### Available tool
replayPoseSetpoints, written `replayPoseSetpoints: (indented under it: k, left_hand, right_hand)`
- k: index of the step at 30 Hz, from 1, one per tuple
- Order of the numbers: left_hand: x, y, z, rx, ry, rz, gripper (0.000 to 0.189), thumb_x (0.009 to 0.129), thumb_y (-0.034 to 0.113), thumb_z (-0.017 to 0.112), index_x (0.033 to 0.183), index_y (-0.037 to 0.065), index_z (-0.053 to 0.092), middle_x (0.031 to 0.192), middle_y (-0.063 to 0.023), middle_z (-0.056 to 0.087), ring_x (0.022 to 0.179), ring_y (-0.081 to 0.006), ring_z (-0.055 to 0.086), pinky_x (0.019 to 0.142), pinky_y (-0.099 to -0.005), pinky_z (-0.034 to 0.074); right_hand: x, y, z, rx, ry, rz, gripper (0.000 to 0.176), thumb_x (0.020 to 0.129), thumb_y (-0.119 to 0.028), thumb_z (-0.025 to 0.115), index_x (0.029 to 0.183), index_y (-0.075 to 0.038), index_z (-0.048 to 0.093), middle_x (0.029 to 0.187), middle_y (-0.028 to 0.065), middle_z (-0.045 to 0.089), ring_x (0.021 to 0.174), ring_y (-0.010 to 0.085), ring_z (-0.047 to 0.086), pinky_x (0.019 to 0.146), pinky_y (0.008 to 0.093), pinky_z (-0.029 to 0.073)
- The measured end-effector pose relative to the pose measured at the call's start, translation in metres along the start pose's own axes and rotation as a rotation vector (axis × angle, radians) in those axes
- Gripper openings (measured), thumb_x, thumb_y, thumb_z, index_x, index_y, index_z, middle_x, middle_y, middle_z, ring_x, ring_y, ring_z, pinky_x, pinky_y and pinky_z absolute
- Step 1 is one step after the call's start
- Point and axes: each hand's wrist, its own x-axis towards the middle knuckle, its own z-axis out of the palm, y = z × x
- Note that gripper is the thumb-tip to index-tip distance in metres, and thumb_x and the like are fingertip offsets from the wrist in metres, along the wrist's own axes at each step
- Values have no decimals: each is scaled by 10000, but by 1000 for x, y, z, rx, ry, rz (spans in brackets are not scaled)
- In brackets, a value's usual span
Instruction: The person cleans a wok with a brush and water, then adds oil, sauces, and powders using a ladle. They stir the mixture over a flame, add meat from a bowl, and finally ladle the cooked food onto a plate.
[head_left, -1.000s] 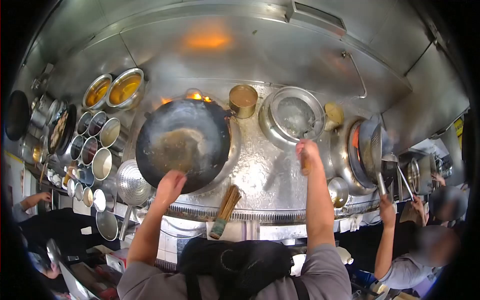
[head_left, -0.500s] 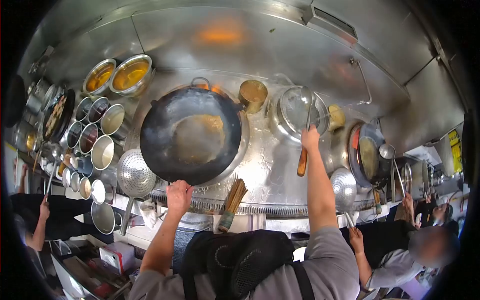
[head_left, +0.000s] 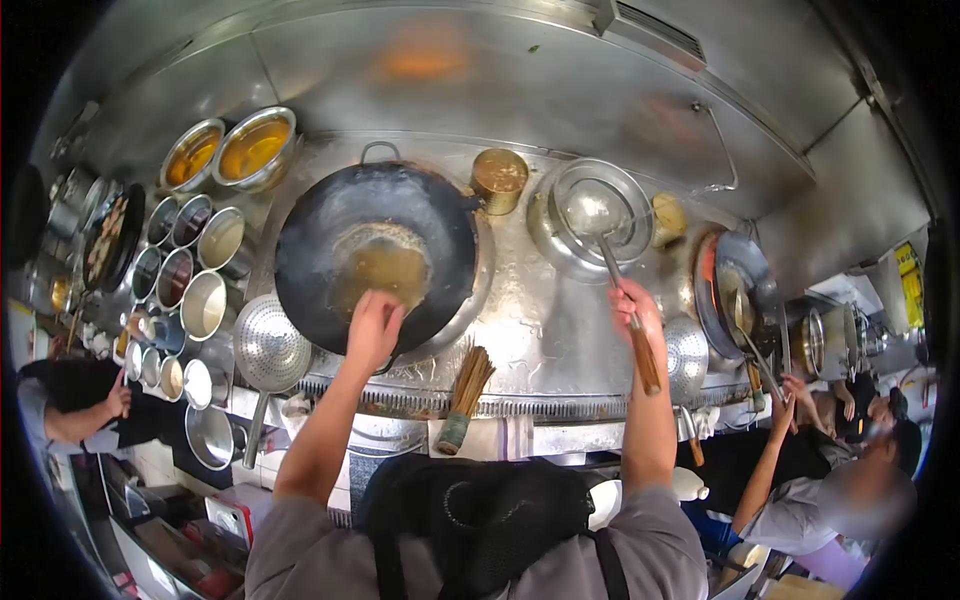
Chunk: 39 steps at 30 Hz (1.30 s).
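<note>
A big black wok (head_left: 310, 235) sits on the steel range with brown liquid (head_left: 385, 265) pooled in its middle. My left hand (head_left: 373, 327) grips the wok's near rim. My right hand (head_left: 637, 312) holds a long ladle (head_left: 610, 255) by its wooden handle. The ladle's bowl rests inside the steel basin (head_left: 560, 240) to the right of the wok.
Seasoning bowls (head_left: 185, 275) and two sauce pots (head_left: 228, 152) line the left. A perforated skimmer (head_left: 266, 355), a bamboo brush (head_left: 463, 400) and a brass pot (head_left: 498, 178) lie around the wok. A person (head_left: 800, 480) works a second wok (head_left: 740, 300) on the right; another's arm (head_left: 75, 420) shows left.
My left hand slid up over the wok's near rim and the flames behind it died down. My right hand turned the ladle and lowered its bowl into the steel basin.
</note>
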Motion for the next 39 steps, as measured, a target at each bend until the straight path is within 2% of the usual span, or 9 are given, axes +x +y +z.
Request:
replayPoseSetpoints:
  k: [12, 17, 19, 24, 26, 27, 29, 34, 39]
  left_hand:
    - [160, 11, 97, 64, -241, -356, 400, 849, 299, 679, 1085, -7, 572, 953, -157, 696, 861, -294, 678, 796, -405, 520]
    - [99, -48, -1, 184, -236, -327, 234, 823, 109, 607, 1056, 85, 620, 942, -181, 699, 936, -359, 668, 820, -443, 524]
    - [53, -61, -51, 226, -96, -370, 235, 825, 85, 588, 1057, 99, 625, 950, -171, 701, 935, -354, 668, 817, -437, 526]
    - [-80, -107, -164, 445, 253, -488, 189, 854, 99, 574, 1021, 65, 656, 944, -176, 700, 911, -352, 676, 788, -424, 534]
    - [-133, -120, -194, 483, 360, -581, 184, 852, 136, 589, 991, 39, 660, 918, -194, 694, 876, -371, 674, 770, -442, 533]
    - [-155, -125, -208, 559, 312, -707, 199, 854, 162, 593, 998, 37, 652, 915, -176, 695, 902, -366, 664, 795, -454, 522]
    - [-214, -162, -218, 670, 197, -763, 315, 844, 255, 630, 1062, 30, 607, 965, -206, 676, 969, -387, 639, 853, -464, 505]
    - [-266, -192, -220, 761, -240, -1005, 540, 754, 384, 740, 1077, -19, 582, 971, -225, 684, 913, -350, 689, 779, -446, 553]
    - [-239, -144, -255, -428, -306, -1132, 223, 804, 243, 687, 764, 51, 579, 601, -6, 565, 481, -102, 528, 426, -258, 412]
  right_hand:
    - [-22, 56, 115, -620, -40, -178, 442, 916, -142, 629, 1307, -32, 454, 765, 85, 567, 436, 74, 443, 346, 235, 335]
    - [48, 57, -1, -1549, 328, -1076, 477, 934, -129, 573, 1381, -19, 446, 895, 225, 664, 605, 282, 602, 631, 418, 503]
    - [44, 28, -8, -1678, 557, -600, 507, 925, -129, 568, 1399, -30, 416, 968, 320, 651, 851, 424, 673, 755, 470, 523]
    - [116, -8, -122, -1884, 603, -974, 354, 918, -155, 580, 1205, 38, 503, 820, 237, 658, 664, 356, 642, 594, 427, 536]
    - [131, -27, -126, -1293, 416, -262, 196, 921, -173, 595, 989, -1, 533, 731, 105, 600, 604, 190, 605, 514, 317, 500]
    - [131, -29, -127, -1300, 404, -262, 196, 921, -173, 595, 989, -1, 533, 731, 105, 600, 604, 190, 605, 514, 317, 500]
    - [125, -28, -128, -152, 156, -61, 133, 946, -168, 573, 890, -60, 517, 663, 1, 472, 536, 56, 483, 453, 225, 416]
    - [65, -17, -73, 93, -42, -29, 124, 1007, -102, 436, 972, 7, 485, 756, 10, 473, 503, 45, 416, 423, 202, 363]
    - [6, -11, 6, 262, -216, 91, 211, 1018, -127, 400, 1007, 69, 477, 748, 28, 450, 500, 54, 426, 411, 212, 358]
